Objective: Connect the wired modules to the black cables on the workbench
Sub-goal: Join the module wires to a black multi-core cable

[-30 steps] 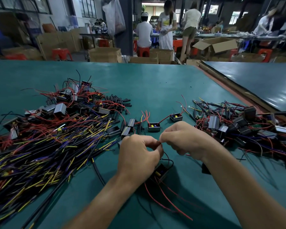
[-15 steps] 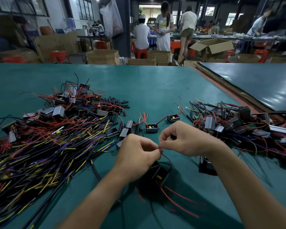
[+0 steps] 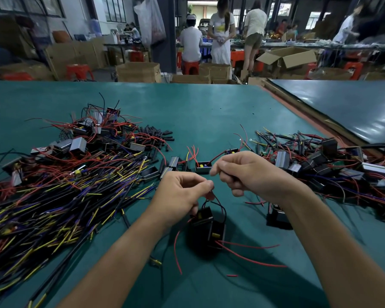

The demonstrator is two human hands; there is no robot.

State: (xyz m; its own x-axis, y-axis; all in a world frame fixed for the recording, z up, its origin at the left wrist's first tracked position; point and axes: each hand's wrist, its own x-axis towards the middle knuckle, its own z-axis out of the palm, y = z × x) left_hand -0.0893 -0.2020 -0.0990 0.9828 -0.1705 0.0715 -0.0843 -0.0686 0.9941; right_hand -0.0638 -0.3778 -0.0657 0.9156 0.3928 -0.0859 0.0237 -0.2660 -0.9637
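Wired module [image 3: 206, 215] at 6 o'clock of my left hand [image 3: 180, 194], whose fingers pinch its red lead [image 3: 216, 198]. Right hand [image 3: 251, 176] just pulled apart toward 2 o'clock, fingers curled, contents unclear. Joint probably unfinished; black cables [image 3: 53, 207] heaped at 9 o'clock.

Single head-worn view, forward and down, close over the green workbench [image 3: 209, 112].
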